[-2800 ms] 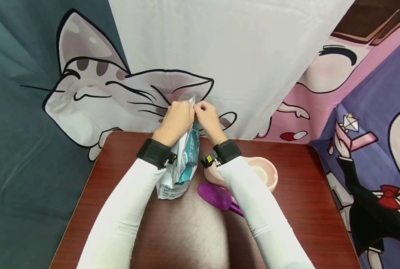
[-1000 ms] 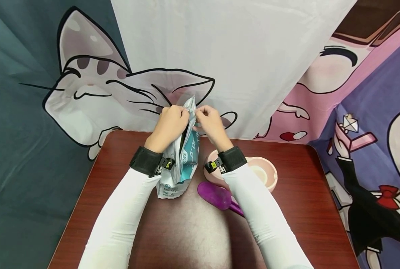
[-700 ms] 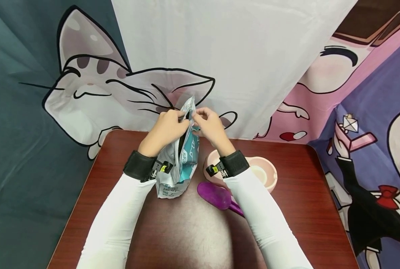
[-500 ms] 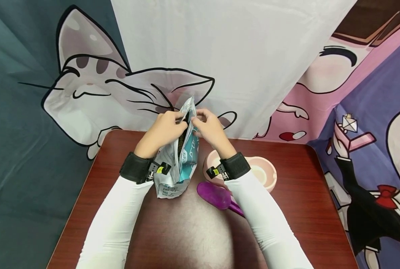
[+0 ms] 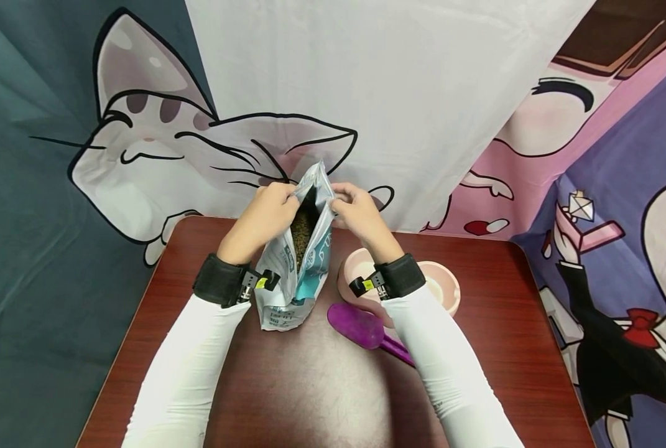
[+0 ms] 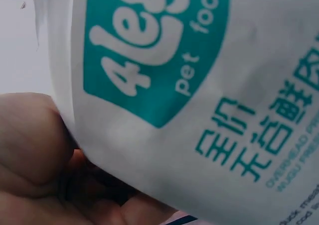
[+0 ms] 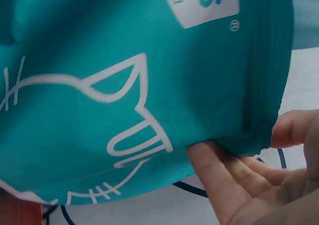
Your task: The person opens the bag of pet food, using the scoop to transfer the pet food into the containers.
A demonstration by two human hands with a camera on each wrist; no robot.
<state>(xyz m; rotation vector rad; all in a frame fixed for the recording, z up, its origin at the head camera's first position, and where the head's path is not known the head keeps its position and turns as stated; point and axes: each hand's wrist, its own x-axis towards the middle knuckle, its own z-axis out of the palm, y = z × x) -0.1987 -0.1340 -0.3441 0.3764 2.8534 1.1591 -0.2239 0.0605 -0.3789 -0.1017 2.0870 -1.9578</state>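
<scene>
A white and teal pet food bag (image 5: 313,267) stands upright on the table in the head view, its mouth spread apart. Brown kibble (image 5: 301,239) shows inside. My left hand (image 5: 265,214) pinches the left edge of the mouth, and my right hand (image 5: 360,214) pinches the right edge. In the left wrist view the white side of the bag (image 6: 164,85) with its teal label fills most of the picture, beside my left hand (image 6: 40,165). The right wrist view has the bag's teal side (image 7: 149,100) with a cat drawing, and fingers of my right hand (image 7: 259,185) at its edge.
Right of the bag lies a purple scoop (image 5: 360,326), its handle end partly under my right forearm. A pink double bowl (image 5: 444,286) stands behind it, partly hidden by the right wrist. The brown table (image 5: 506,348) meets a printed cloth backdrop (image 5: 422,93) at the back.
My hands have moved apart from the bag's top. Its mouth, closed at first, has widened, and the kibble inside has come into view. Bowl and scoop have stayed in place.
</scene>
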